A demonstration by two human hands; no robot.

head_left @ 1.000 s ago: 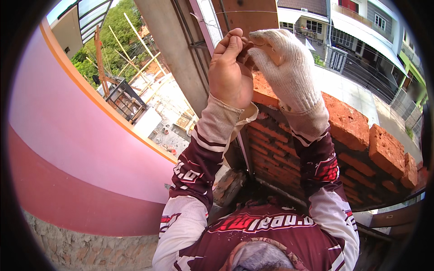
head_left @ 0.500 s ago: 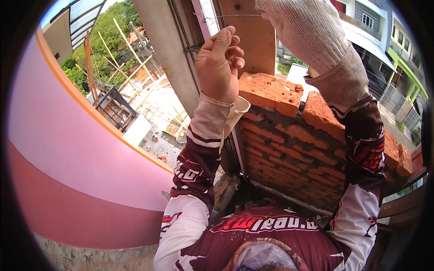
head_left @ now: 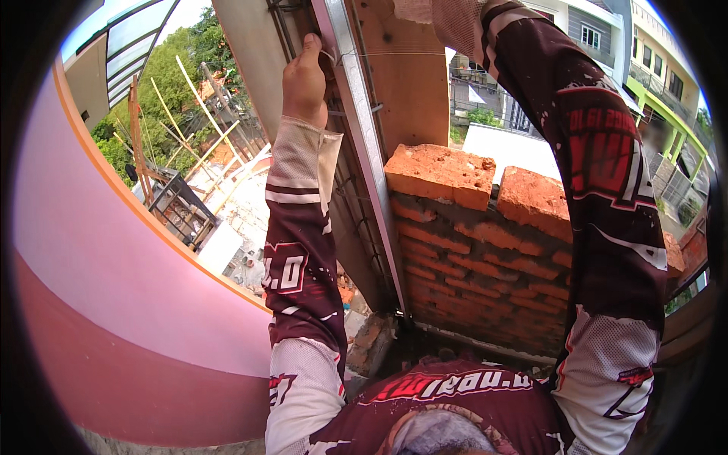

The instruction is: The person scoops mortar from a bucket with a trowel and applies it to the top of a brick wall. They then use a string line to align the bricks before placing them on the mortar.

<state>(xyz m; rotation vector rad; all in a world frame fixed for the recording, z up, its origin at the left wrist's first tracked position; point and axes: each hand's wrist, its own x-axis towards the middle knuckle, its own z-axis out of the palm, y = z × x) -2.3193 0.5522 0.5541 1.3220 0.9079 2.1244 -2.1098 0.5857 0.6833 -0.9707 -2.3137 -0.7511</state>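
My bare left hand [head_left: 305, 85] is at the left side of a long silver metal bar [head_left: 358, 114], thumb pointing up. Its fingers curl out of sight on the far side, so what they grip is hidden. A thin wire or string [head_left: 402, 53] crosses the bar beside the thumb and stretches rightward. My right hand [head_left: 455, 23], in a pale knitted glove, reaches the upper edge; its fingers are outside the picture. Below the string stands a brick wall [head_left: 478, 265], with an orange brick [head_left: 440, 171] and another brick [head_left: 535, 199] along its top.
Behind the bar rises a brown board [head_left: 402, 98]. Thin steel rods [head_left: 284, 30] run beside a grey concrete column [head_left: 254, 61]. To the left curves a pink and dark red wall [head_left: 144, 250], with wooden poles [head_left: 189, 95] beyond it. Houses [head_left: 644, 53] stand at the far right.
My left hand has moved up and left to the bar's left side. My right hand has moved up and left, mostly out of the picture. The view has shifted, showing more of the bar.
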